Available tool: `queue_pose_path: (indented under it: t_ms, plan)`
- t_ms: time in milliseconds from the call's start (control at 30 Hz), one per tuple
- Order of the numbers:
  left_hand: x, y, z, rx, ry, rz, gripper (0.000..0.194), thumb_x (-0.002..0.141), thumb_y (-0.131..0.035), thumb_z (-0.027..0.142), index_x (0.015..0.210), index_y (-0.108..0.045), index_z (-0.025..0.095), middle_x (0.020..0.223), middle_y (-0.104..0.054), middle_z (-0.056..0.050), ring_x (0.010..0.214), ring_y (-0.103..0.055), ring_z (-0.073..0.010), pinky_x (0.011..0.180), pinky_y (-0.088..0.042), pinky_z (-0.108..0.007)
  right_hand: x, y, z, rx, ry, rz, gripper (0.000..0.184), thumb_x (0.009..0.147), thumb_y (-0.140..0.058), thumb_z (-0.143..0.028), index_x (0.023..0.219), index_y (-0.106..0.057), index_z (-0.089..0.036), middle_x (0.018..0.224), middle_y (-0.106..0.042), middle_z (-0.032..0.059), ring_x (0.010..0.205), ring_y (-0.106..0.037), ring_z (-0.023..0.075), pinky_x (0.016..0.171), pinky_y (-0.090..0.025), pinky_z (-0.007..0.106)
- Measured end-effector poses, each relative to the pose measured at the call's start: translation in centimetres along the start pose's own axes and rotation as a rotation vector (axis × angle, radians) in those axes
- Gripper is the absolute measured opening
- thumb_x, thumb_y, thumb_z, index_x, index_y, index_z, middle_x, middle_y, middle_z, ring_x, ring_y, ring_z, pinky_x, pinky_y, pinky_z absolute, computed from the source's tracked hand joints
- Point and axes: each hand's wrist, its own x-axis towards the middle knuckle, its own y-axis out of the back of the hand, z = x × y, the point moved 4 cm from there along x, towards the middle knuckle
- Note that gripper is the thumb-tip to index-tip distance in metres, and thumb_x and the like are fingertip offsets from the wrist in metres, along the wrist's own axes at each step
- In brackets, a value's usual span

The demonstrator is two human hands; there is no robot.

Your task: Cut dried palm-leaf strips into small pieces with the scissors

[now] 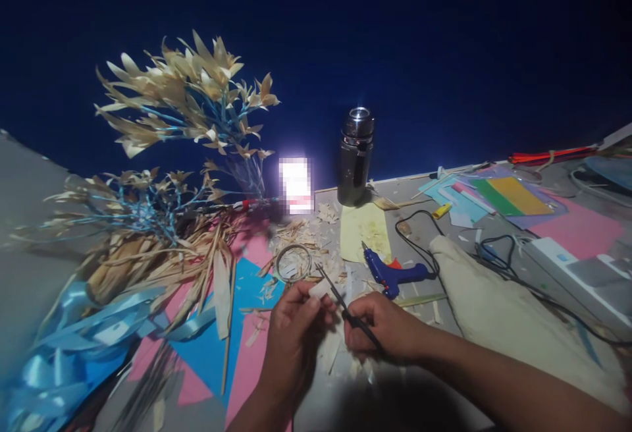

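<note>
Between thumb and fingers, my left hand (299, 317) pinches a small pale strip of dried husk (320, 287). My right hand (378, 326) grips dark scissors (338, 295), whose blades point up and left across the strip. Whether the blades touch it I cannot tell. Just beyond my left hand lies a roll of tape (293, 263) amid pale scraps. A blue glue gun (395, 272) with an orange trigger rests beyond my right hand, beside a yellow sheet (364, 231) that has dried patches on it.
Dried-husk flowers on blue stems (197, 96) rise at the left, above loose husks (197, 247) and shiny blue ribbon (64, 353). A dark flask (356, 155) stands at the back. A cream cloth (508, 313), black cord, white power strip (582, 274) and coloured sheets (513, 196) lie right.
</note>
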Motion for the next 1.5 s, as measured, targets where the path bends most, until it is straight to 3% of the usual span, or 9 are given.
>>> queue_pose_path:
  t_ms: [233,467,733,1033,1267,1500]
  plan:
    - [-0.1,-0.1,0.2,0.042,-0.018,0.041,0.022,0.072,-0.082,0.031,0.077,-0.067,0.016,0.070,-0.071,-0.003,0.059,-0.060,-0.0115,0.059,-0.048,-0.022,-0.3,-0.4,-0.7,-0.032,-0.023,-0.033,0.015,0.068,-0.067,-0.028,0.064,-0.059,-0.015,0.055,-0.058,-0.0024,0.047,-0.046,0.0080,0.044,-0.032,0.017]
    - [-0.1,0.1,-0.1,0.009,0.002,0.038,0.025,0.070,-0.084,0.030,0.078,-0.065,0.016,0.072,-0.073,-0.005,0.059,-0.061,-0.0126,0.061,-0.050,-0.024,-0.6,-0.3,-1.2,-0.034,0.027,-0.079,0.031,0.071,-0.073,-0.042,0.067,-0.058,-0.015,0.057,-0.059,-0.0013,0.049,-0.046,0.0078,0.046,-0.034,0.017]
    - [0.0,0.0,0.2,0.036,-0.003,0.054,0.027,0.067,-0.086,0.032,0.075,-0.066,0.016,0.070,-0.073,-0.005,0.057,-0.060,-0.0124,0.059,-0.048,-0.024,-0.3,-0.2,-0.5,-0.007,0.017,-0.082,0.032,0.071,-0.073,-0.043,0.064,-0.059,-0.015,0.053,-0.056,-0.0021,0.046,-0.044,0.0072,0.045,-0.033,0.018]
    - [-0.2,-0.5,0.8,-0.091,-0.047,-0.080,0.035,0.087,-0.066,0.049,0.082,-0.072,0.016,0.077,-0.072,-0.008,0.068,-0.065,-0.0187,0.066,-0.052,-0.029,-0.2,0.1,-0.1,-0.007,0.016,-0.030,0.025,0.069,-0.072,-0.036,0.064,-0.060,-0.014,0.053,-0.058,-0.0013,0.045,-0.044,0.0075,0.044,-0.031,0.018]
    - [0.0,-0.1,0.2,-0.047,-0.044,-0.119,0.026,0.076,-0.080,0.036,0.090,-0.068,0.017,0.083,-0.074,-0.007,0.063,-0.064,-0.0155,0.064,-0.050,-0.027,-0.2,0.0,-0.4,0.000,0.035,-0.020,0.027,0.068,-0.072,-0.037,0.062,-0.060,-0.015,0.052,-0.057,-0.0011,0.047,-0.045,0.0086,0.046,-0.033,0.019]
    - [0.0,0.0,0.1,0.014,-0.039,-0.052,0.021,0.076,-0.080,0.032,0.083,-0.068,0.016,0.077,-0.074,-0.006,0.059,-0.061,-0.0127,0.063,-0.048,-0.025,-0.2,-0.2,-0.4,0.019,0.009,-0.016,0.024,0.065,-0.073,-0.036,0.065,-0.060,-0.016,0.053,-0.057,-0.0023,0.047,-0.047,0.0093,0.045,-0.033,0.019]
